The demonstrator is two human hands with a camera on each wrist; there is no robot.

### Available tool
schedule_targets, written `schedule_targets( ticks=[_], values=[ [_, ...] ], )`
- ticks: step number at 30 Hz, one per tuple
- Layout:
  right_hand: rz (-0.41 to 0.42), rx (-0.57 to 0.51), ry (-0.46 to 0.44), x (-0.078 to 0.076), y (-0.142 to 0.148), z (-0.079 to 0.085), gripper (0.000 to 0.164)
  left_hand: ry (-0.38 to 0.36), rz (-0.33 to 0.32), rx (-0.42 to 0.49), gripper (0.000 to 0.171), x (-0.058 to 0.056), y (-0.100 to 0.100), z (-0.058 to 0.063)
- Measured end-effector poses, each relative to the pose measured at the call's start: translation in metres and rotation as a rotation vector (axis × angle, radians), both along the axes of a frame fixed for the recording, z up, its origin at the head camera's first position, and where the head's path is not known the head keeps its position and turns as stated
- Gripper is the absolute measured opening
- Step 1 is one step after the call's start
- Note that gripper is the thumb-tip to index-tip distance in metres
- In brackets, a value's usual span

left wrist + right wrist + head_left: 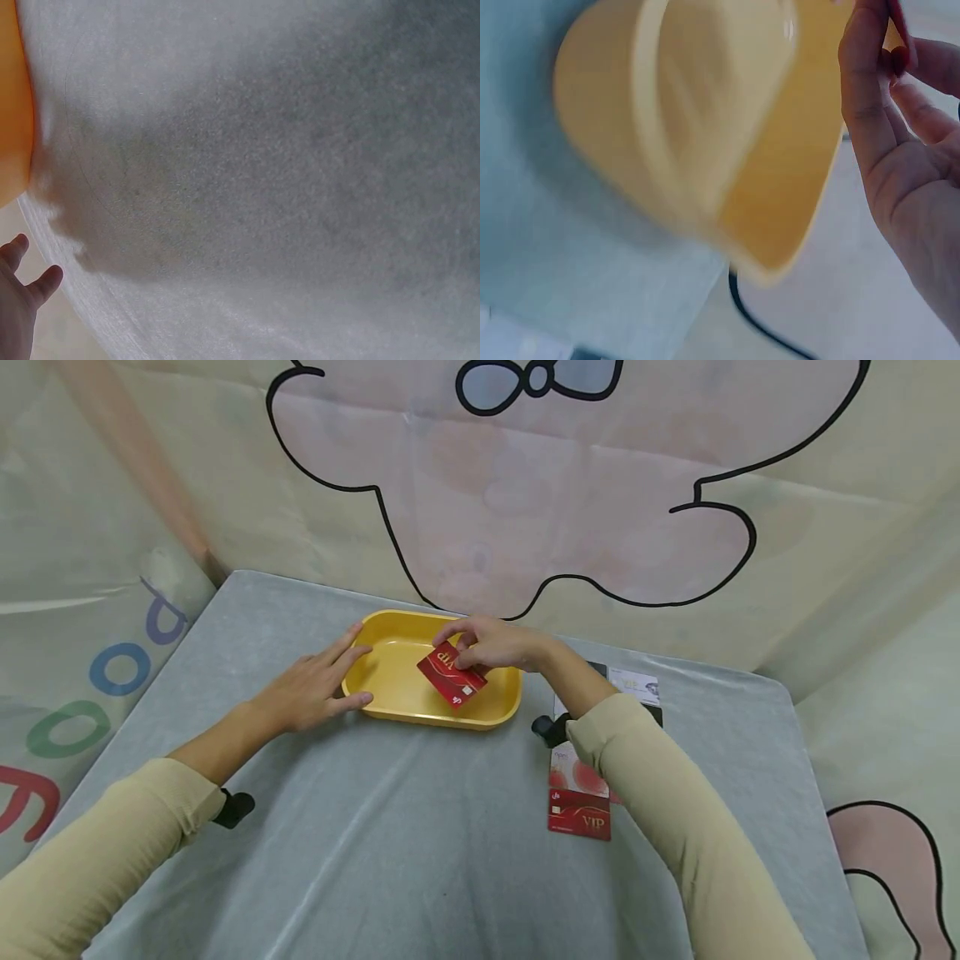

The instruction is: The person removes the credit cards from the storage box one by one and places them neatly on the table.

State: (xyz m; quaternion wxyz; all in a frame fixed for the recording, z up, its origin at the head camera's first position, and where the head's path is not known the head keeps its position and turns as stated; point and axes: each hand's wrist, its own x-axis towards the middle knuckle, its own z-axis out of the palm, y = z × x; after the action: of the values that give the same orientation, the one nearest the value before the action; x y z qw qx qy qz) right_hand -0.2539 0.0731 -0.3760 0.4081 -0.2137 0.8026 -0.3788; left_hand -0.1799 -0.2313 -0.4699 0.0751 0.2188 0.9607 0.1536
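Over the yellow tray, my right hand pinches a red VIP card between thumb and fingers. The card is tilted, its printed face toward the head camera. In the right wrist view the same card appears nearly edge-on beside the tray's wall. My left hand lies at the tray's left end, fingers spread along the rim and thumb near the front edge. Only part of that hand enters the left wrist view, below the tray's orange-looking side.
Right of the tray, partly hidden under my right forearm, lie several cards: a red VIP card, a pink-and-white card and a white VIP card. A grey cloth covers the table. A printed curtain hangs behind it.
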Motion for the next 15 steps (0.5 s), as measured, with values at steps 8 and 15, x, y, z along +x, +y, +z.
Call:
schedule_targets(
  ticks=[8, 15],
  values=[
    [-0.096, -0.010, -0.005, -0.006, 0.045, 0.011, 0.033, 0.021, -0.015, 0.007, 0.078, 0.001, -0.002, 0.000],
    [-0.134, -0.009, 0.021, -0.006, 0.085, 0.013, 0.031, 0.026, -0.018, 0.018, 0.076, 0.001, -0.002, -0.002]
  ],
)
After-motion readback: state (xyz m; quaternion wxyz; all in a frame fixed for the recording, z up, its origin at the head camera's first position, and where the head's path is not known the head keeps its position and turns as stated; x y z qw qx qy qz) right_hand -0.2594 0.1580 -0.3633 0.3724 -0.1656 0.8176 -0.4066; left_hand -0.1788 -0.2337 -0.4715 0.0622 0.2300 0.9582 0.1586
